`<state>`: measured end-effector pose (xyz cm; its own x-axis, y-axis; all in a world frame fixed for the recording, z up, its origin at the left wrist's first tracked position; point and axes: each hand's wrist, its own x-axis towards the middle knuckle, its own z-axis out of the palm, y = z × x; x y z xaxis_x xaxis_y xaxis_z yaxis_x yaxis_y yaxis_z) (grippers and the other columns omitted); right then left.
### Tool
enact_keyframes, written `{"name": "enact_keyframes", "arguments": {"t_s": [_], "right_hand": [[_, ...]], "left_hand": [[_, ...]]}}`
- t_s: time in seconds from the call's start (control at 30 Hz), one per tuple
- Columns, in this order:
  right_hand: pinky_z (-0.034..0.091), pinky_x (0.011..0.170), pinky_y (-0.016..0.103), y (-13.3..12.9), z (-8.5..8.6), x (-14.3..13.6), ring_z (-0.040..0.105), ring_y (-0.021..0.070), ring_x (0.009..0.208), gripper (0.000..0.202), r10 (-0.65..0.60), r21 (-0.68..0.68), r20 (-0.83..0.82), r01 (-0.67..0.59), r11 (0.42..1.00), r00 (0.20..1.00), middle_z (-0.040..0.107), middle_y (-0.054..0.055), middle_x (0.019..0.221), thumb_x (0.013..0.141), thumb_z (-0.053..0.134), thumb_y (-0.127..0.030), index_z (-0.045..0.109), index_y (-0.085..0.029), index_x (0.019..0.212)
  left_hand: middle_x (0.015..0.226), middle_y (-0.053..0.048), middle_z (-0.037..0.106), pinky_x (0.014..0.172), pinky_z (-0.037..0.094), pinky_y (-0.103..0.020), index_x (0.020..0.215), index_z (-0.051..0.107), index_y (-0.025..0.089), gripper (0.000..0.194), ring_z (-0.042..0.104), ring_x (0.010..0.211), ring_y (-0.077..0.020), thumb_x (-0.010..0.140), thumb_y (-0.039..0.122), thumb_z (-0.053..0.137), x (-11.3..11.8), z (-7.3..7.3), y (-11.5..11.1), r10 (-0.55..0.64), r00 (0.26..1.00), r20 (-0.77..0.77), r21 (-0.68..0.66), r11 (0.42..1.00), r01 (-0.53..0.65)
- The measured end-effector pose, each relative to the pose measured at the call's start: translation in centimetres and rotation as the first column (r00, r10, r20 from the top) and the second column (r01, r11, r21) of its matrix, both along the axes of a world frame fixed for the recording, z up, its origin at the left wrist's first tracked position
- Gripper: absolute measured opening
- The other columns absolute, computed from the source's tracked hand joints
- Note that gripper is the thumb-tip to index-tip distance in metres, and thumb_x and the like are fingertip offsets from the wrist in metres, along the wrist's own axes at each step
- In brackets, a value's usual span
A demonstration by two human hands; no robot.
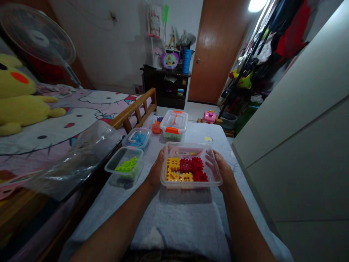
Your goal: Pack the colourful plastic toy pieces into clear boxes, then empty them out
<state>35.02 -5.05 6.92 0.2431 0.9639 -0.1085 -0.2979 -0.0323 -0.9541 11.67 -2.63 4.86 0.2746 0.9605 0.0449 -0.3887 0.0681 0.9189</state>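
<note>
A clear plastic box (188, 185) is held by its two sides over the blue-grey cloth. My left hand (158, 165) grips its left wall, and my right hand (223, 171) grips the right wall, its fingers showing through the plastic. Inside, yellow toy pieces (174, 164) lie on the left and red toy pieces (196, 165) lie in the middle. To the left stands an open clear tub (111, 167) with bright green pieces (127, 165). Behind it is a container of blue pieces (137, 139). A lidded box with orange clips (174, 122) stands beyond my hands.
Orange pieces (156, 127) lie at the back left of the cloth-covered table (191, 225). A wooden rail (136, 109) and crumpled clear plastic bag (81, 156) are on the left, beside a bed with a yellow plush toy (21, 105). A pale cabinet (300, 145) stands at the right.
</note>
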Motion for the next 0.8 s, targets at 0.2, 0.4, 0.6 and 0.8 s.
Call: {"name": "enact_keyframes", "arguments": {"t_s": [0.2,0.4,0.6,0.8], "right_hand": [[0.055,0.085,0.035,-0.8,0.3,0.6,0.067,0.0236,0.105,0.043,-0.005,-0.037,0.021,0.005,0.999,1.000,0.075,0.004,0.111,0.074,0.077,-0.051,0.071,-0.026,0.109],[0.055,0.083,0.034,-1.9,1.0,0.4,0.067,0.0246,0.107,0.049,-0.006,-0.023,0.011,0.006,1.000,1.000,0.074,0.005,0.116,0.069,0.082,-0.052,0.071,-0.026,0.109],[0.053,0.087,0.034,-2.4,1.1,0.0,0.067,0.0237,0.107,0.047,-0.033,-0.022,-0.028,0.032,0.999,0.999,0.076,0.004,0.110,0.068,0.082,-0.051,0.072,-0.027,0.107],[0.052,0.094,0.039,-2.8,0.3,0.0,0.065,0.0252,0.112,0.043,-0.066,0.003,0.004,0.066,0.998,0.998,0.074,0.005,0.116,0.075,0.075,-0.055,0.072,-0.027,0.107]], "left_hand": [[0.146,-0.013,0.053,0.098,0.053,-0.045,0.149,0.030,0.025,0.079,0.059,0.125,-0.0292,0.088,0.074,0.043,-0.5,1.0,-0.6,0.030,0.996,-0.079,0.017,0.999,-0.028],[0.151,-0.010,0.049,0.106,0.048,-0.049,0.149,0.035,0.029,0.075,0.054,0.131,-0.0324,0.086,0.059,0.062,-0.9,1.3,-1.7,-0.022,0.987,0.158,-0.005,1.000,0.023],[0.147,-0.009,0.053,0.111,0.044,-0.049,0.147,0.042,0.027,0.072,0.051,0.134,-0.0334,0.084,0.049,0.070,-0.8,1.2,-1.9,-0.051,0.953,0.299,0.021,0.999,0.047],[0.144,-0.008,0.055,0.111,0.043,-0.048,0.145,0.045,0.028,0.068,0.051,0.134,-0.0322,0.085,0.052,0.068,-1.0,0.8,-1.8,-0.030,0.956,0.291,-0.001,0.999,0.032]]}}
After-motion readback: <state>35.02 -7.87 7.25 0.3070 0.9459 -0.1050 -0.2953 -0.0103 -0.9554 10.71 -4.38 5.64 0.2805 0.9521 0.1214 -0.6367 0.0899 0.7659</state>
